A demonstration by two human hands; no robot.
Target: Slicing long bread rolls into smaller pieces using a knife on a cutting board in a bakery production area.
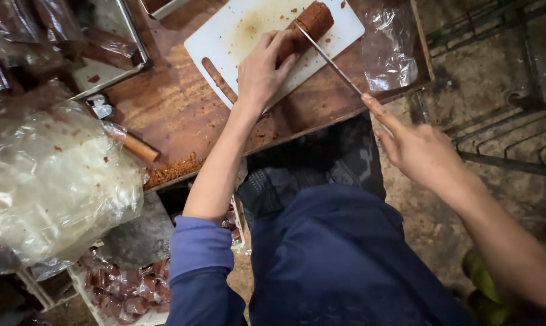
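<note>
A reddish-brown log of paste [312, 21] lies on a white cutting board [237, 30] on a wooden table [176, 108]. My left hand [262, 69] presses down on the near end of the log, fingers curled over it. My right hand [418, 148] holds a long thin knife [327, 57] by its handle, index finger stretched along it. The blade slants up to the log and touches it just past my left fingertips. Brown crumbs are scattered on the board.
A clear plastic bag [389, 48] lies at the table's right corner. A metal tray [104, 66] with wrapped brown pieces stands at the back left. A big crumpled plastic sheet [50, 175] bulges at left. Below it sits a crate of wrapped pieces [125, 290]. Metal racks [508, 108] are at right.
</note>
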